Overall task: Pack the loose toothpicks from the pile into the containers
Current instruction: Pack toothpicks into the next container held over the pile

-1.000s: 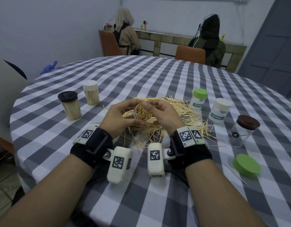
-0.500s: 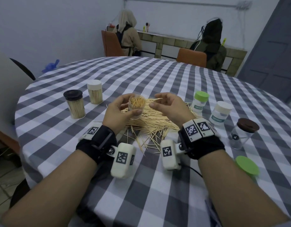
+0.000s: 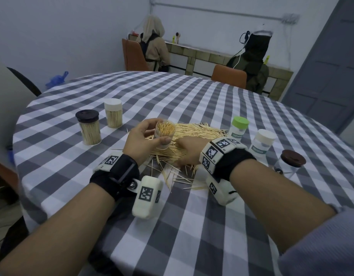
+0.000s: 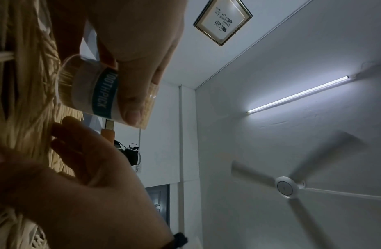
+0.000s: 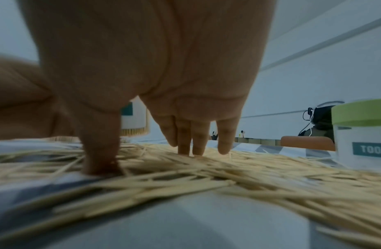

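The left hand (image 3: 141,139) is gripping the nearly full container (image 3: 164,134) mouth-up above the toothpick pile (image 3: 194,132), keeping it ready for loading. Just beside it, the right hand (image 3: 189,151) is pressing spread, relaxed fingers (image 5: 190,143) into the pile, probably gathering more.

Matt wooden toothpicks (image 3: 194,132), clear glossy plastic container (image 3: 164,134) w/ paper label, checked cloth tablecloth (image 3: 172,226)

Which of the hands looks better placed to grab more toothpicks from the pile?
The right hand: its fingertips already touch the toothpick pile, thumb down beside them. The left hand is busy gripping the open container, nearly full.
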